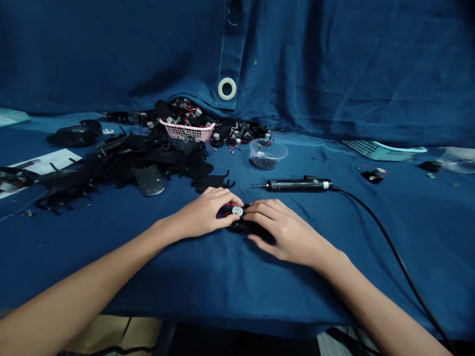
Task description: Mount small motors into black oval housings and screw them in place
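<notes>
Between my hands, on the blue cloth, lies a small black part point(239, 226) with a round silvery motor point(237, 211) and red wires on it. My left hand point(208, 212) curls its thumb and fingers around the motor and wires from the left. From the right, my right hand point(285, 227) holds the black part, its fingertips beside the motor and its palm hiding much of the part. Just beyond them a black electric screwdriver point(299, 185) rests with its tip to the left. A clear bowl point(277, 152) of small dark screws stands behind it.
Black plastic parts point(148, 158) are heaped at the left, with a pink basket point(185, 132) of wired motors behind. A teal basket point(384, 151) and another wired part point(373, 175) lie at the right. The screwdriver's cable point(389, 242) runs down the right side.
</notes>
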A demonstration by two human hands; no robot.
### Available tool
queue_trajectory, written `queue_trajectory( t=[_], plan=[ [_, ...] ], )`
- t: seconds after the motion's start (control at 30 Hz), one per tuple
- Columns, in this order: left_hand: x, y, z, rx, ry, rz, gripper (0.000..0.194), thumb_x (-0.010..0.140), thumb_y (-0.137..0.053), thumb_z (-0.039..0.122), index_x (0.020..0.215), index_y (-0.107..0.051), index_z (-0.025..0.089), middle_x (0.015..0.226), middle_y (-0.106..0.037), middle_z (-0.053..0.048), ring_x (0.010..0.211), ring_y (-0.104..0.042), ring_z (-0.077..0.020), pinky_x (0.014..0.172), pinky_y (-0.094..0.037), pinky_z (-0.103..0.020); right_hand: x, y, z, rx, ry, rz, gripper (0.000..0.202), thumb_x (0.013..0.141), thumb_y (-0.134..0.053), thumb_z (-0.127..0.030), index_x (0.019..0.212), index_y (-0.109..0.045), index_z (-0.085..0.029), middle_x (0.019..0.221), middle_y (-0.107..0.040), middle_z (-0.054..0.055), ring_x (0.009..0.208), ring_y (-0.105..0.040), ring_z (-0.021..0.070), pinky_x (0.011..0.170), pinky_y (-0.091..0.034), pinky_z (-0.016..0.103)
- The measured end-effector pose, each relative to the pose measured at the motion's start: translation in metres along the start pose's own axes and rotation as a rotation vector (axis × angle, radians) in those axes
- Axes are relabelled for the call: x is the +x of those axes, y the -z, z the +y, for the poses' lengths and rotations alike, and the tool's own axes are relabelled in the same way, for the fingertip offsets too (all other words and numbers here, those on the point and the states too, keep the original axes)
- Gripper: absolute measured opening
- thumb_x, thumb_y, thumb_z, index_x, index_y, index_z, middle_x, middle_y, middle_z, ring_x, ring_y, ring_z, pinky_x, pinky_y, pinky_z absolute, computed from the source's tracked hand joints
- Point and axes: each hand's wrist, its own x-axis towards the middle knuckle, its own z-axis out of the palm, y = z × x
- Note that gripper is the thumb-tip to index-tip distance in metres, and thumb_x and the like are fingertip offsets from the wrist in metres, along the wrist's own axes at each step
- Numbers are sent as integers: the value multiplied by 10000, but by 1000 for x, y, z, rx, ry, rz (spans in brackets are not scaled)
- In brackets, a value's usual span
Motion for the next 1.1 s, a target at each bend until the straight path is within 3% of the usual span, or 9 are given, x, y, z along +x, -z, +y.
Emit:
queue_trajectory(
  t=[0.17,0.7,0.9,1.1],
  plan=[
    [0,-1,-2,-15,8,-17,226,871,-596,246,1096,-581,228,1068,-621,4,1031,-539,-174,929,-364,-309,0,0,-1,-27,4,-18,318,896,-489,-197,1206,-559,-187,1213,-612,80,1177,-507,222,983,-443,417],
    [-2,-4,-4,-99,3,-10,207,875,-569,249,1079,-576,216,1071,-591,-22,1020,-550,-179,923,-410,-305,1,-1,-2,-36,13,10,313,877,-523,-209,1179,-602,-191,1153,-663,81,1153,-562,225,956,-469,416],
    [-4,-7,-3,-79,69,-107,627,788,-676,422,1323,-403,241,1276,-483,-79,1179,-472,-254,1008,-385,-395,0,-2,-2,-40,-11,15,307,883,-515,-227,1175,-603,-194,1146,-662,79,1145,-566,232,954,-457,421],
    [-1,-11,-8,27,75,-147,675,755,-712,402,1344,-413,261,1235,-539,-62,1131,-469,-272,990,-346,-412,-1,-3,0,-40,-12,-1,297,890,-504,-237,1161,-606,-175,1138,-657,77,1140,-556,233,959,-443,408]
  ],
)
